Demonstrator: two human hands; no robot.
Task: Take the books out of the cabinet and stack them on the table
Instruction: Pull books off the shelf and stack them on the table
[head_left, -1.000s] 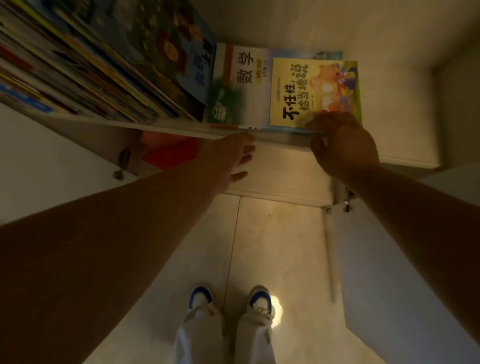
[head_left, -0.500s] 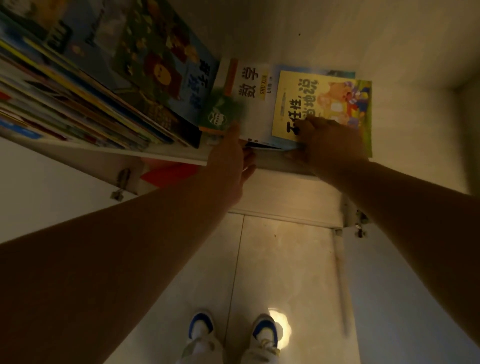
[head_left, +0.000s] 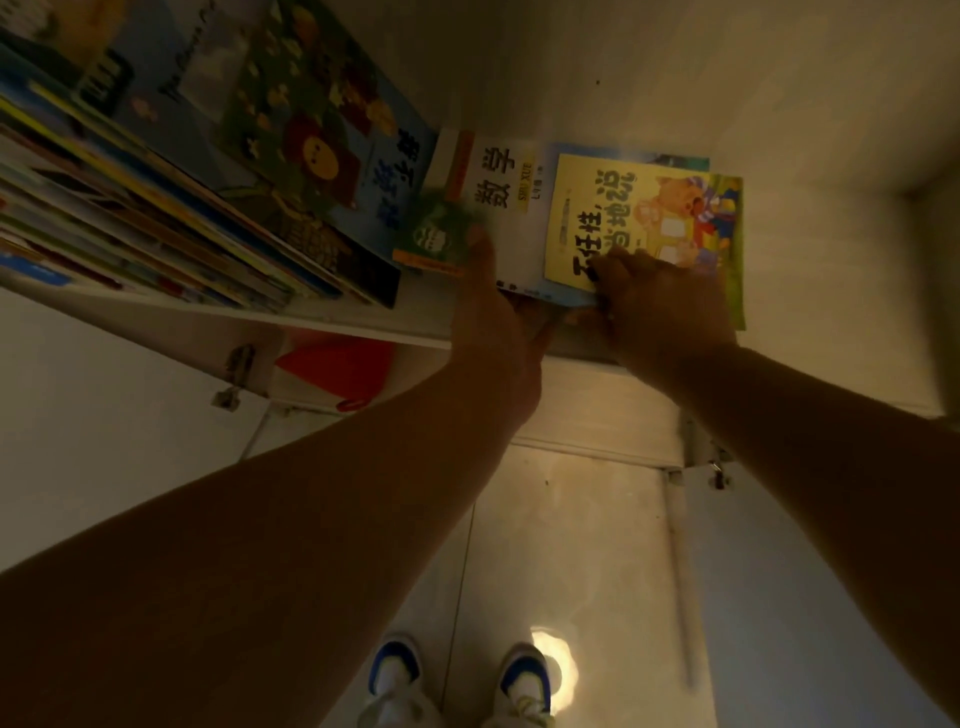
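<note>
A small pile of books lies flat on the cabinet shelf (head_left: 156, 304). On top is a yellow picture book (head_left: 649, 208), over a white maths book (head_left: 498, 208). My right hand (head_left: 665, 306) lies on the yellow book's near edge, fingers curled over the pile's front. My left hand (head_left: 498, 332) grips the near edge of the white maths book, thumb on its cover and fingers under the pile. A row of leaning books (head_left: 171, 208) fills the shelf to the left, fronted by a blue lion picture book (head_left: 322, 145).
An open white cabinet door (head_left: 93, 405) with a hinge (head_left: 234, 374) stands at the left, another door (head_left: 810, 597) at the right. Something red (head_left: 337, 371) sits on the lower shelf. My shoes (head_left: 457, 686) stand on the tiled floor below.
Both hands have reached up from below the shelf edge to the flat pile. The left hand has closed on the maths book; the right hand has slid onto the yellow book.
</note>
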